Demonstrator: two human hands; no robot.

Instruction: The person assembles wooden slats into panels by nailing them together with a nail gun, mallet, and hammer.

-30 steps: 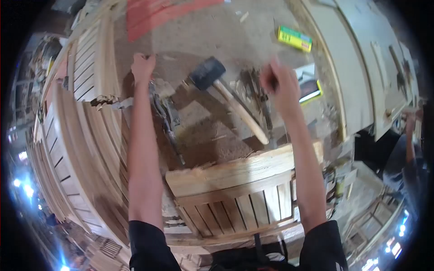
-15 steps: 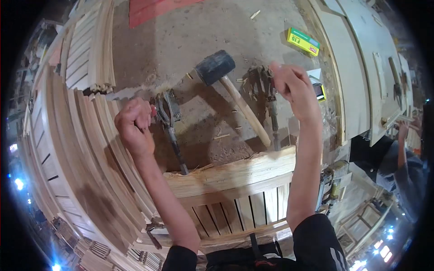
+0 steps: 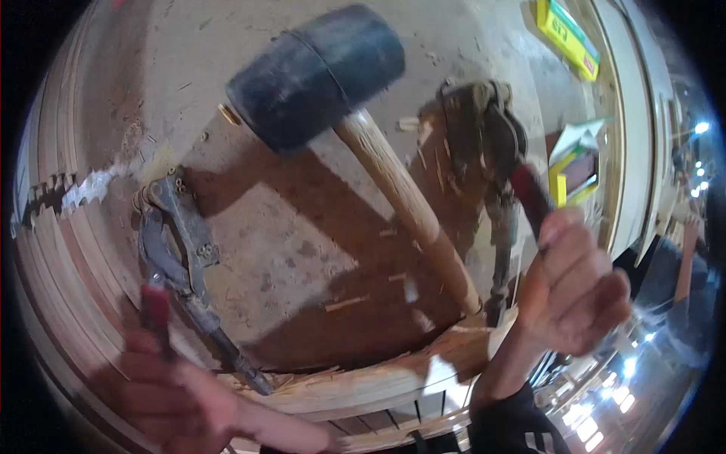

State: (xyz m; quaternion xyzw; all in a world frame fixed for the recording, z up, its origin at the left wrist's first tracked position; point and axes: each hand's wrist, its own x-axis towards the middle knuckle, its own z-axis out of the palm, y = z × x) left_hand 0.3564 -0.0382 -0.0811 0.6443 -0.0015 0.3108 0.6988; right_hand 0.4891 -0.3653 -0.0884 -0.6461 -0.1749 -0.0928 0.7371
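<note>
My left hand (image 3: pixel 170 397), smeared by motion, is closed round the red handle (image 3: pixel 156 306) of the left clamp (image 3: pixel 178 250). On the right, my right hand (image 3: pixel 571 284) is closed round the red handle (image 3: pixel 532 193) of the right clamp (image 3: pixel 495 151). Both clamps have dark metal rods that reach the rough edge of a slatted wooden panel (image 3: pixel 378 386). Between them lies a mallet (image 3: pixel 318 76) with a black head and a wooden handle, whose lower end is near the panel's edge.
A yellow and green box (image 3: pixel 567 38) lies at the upper right, with an open yellow box (image 3: pixel 575 174) below it. Stacked wooden pieces (image 3: pixel 68 280) stand at the left. Another person (image 3: pixel 677 280) is at the far right.
The view has moved closer to the worktop, so the mallet and clamps look larger. Both hands sit lower in view, and the red handles now show more fully.
</note>
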